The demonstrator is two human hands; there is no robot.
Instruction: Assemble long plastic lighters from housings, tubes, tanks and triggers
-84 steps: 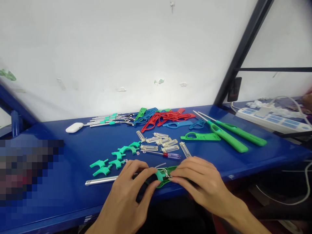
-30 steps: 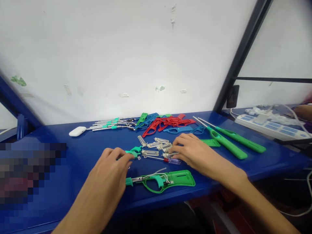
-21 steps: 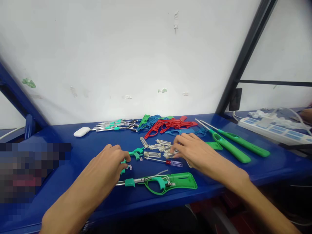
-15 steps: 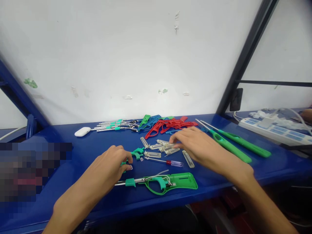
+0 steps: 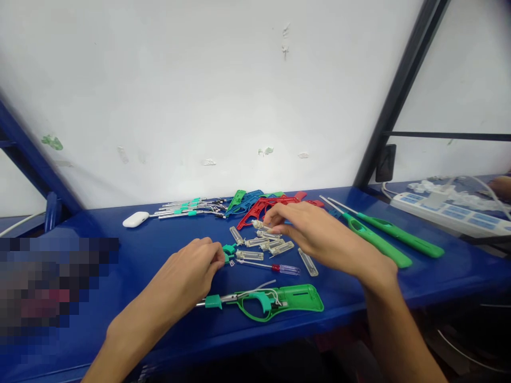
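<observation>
My right hand (image 5: 295, 223) pinches a clear lighter fuel tank (image 5: 260, 225), raised just over a loose group of similar clear tanks (image 5: 281, 247). Beside the small teal triggers (image 5: 228, 251), my left hand (image 5: 203, 260) is closed, its fingertips curled down; what they hold, if anything, is hidden. Nearer the front edge lies an opened green lighter shell half (image 5: 301, 298), fitted with a metal tube, wires and a teal trigger (image 5: 263, 300). A screwdriver (image 5: 285, 269) with a clear purple-and-red handle rests between the tanks and that shell.
Metal lighter tubes (image 5: 179, 207) lie at the back left by a white earbud case (image 5: 136, 219). Red shell halves (image 5: 255, 210) and blue ones (image 5: 247, 199) are piled behind. Two green lighters (image 5: 403, 234) lie right, near a power strip (image 5: 447, 213).
My right hand has moved left and lifted a clear tank off the group. My left hand has shifted slightly right, its fingers drawing together by the teal triggers.
</observation>
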